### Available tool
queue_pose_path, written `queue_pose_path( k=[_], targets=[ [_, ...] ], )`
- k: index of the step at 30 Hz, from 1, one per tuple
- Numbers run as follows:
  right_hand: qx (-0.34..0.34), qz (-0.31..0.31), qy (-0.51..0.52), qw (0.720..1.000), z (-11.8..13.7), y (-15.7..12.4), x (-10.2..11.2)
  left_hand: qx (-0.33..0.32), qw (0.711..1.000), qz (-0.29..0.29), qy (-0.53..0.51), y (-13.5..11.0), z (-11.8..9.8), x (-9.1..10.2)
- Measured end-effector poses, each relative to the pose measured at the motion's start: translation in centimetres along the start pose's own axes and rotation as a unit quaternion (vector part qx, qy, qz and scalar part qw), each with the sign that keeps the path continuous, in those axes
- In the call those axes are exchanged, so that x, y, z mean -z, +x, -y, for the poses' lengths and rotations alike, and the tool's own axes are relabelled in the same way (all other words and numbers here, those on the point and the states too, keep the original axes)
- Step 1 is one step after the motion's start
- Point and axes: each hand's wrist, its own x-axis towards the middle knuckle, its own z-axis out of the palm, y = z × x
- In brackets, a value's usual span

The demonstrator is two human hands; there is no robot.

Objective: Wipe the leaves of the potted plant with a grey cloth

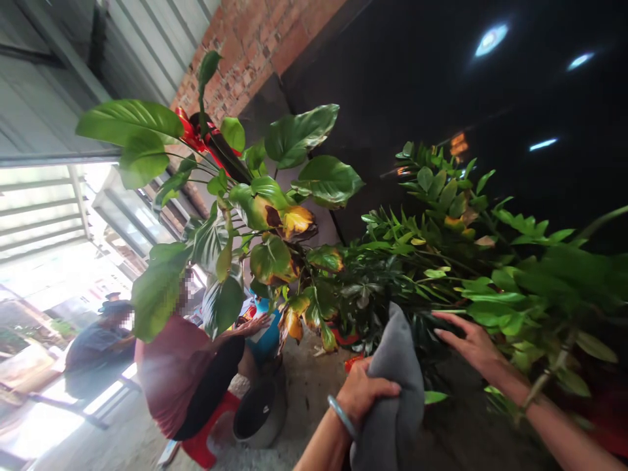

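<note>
My left hand point(366, 392), with a pale bangle at the wrist, is closed around a grey cloth point(396, 386) that stands up in a folded, pointed shape. My right hand point(466, 340) reaches in among the leaves with its fingers stretched out and apart. Nothing shows in its grasp; whether the fingertips touch a leaf I cannot tell. Around it grow bushy green plants point(510, 288) with small, glossy leaflets. A dark-leaved plant point(363, 288) sits just beyond the cloth.
A tall broad-leaved plant point(318, 180) with yellowed, browned leaves and a red ribbon point(191, 131) stands ahead. At left a person point(171, 373) sits on a red stool point(209, 425) beside a dark bucket point(260, 412). Another person point(101, 347) sits farther back. A dark glossy wall point(417, 78) rises behind the plants.
</note>
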Motion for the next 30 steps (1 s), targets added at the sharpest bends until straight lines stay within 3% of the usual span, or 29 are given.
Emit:
queue_pose_path(
  k=[2, 4, 6, 8, 11, 14, 17, 21, 23, 26, 28, 30],
  targets=[
    [-0.013, 0.021, 0.013, 1.0, 0.4, -0.1, 0.1, -0.01, 0.999, 0.044, -0.013, -1.1, -0.6, 0.7],
    [-0.043, 0.046, 0.03, 0.998, 1.0, -0.2, -0.1, -0.075, 0.995, 0.043, -0.043, -1.8, -3.0, 1.3],
    [-0.075, 0.06, 0.054, 0.994, 1.8, -0.4, -0.3, -0.15, 0.986, -0.005, -0.08, -1.6, -5.6, 1.6],
    [-0.091, 0.063, 0.08, 0.991, 2.6, -0.7, -0.6, -0.187, 0.973, -0.071, -0.116, -0.8, -6.6, 1.5],
    [-0.107, 0.049, 0.122, 0.986, 3.5, -1.1, -0.8, -0.132, 0.983, -0.093, -0.087, 0.1, -4.2, 0.7],
    [-0.136, 0.033, 0.168, 0.976, 3.8, -1.4, -0.6, -0.021, 1.0, 0.001, 0.004, -0.7, -0.8, 0.1],
    [-0.163, 0.026, 0.2, 0.966, 3.7, -1.5, -0.5, -0.042, 0.998, 0.041, -0.014, -2.1, -1.4, 0.4],
    [-0.185, 0.026, 0.23, 0.955, 3.8, -1.6, -0.7, -0.191, 0.966, -0.081, -0.153, -2.0, -6.1, 0.8],
    [-0.186, 0.026, 0.243, 0.952, 4.0, -1.7, -0.9, -0.214, 0.945, -0.141, -0.202, -1.2, -6.7, 0.6],
    [-0.178, 0.028, 0.256, 0.95, 4.2, -1.9, -1.0, -0.146, 0.972, -0.124, -0.133, -0.3, -3.7, 0.0],
    [-0.188, 0.026, 0.249, 0.95, 4.1, -2.0, -0.9, -0.065, 0.996, -0.062, -0.028, -0.6, -0.6, -0.1],
    [-0.199, 0.021, 0.235, 0.951, 3.7, -1.9, -0.7, -0.011, 1.0, 0.004, 0.028, -1.5, 1.1, 0.1]
  ],
)
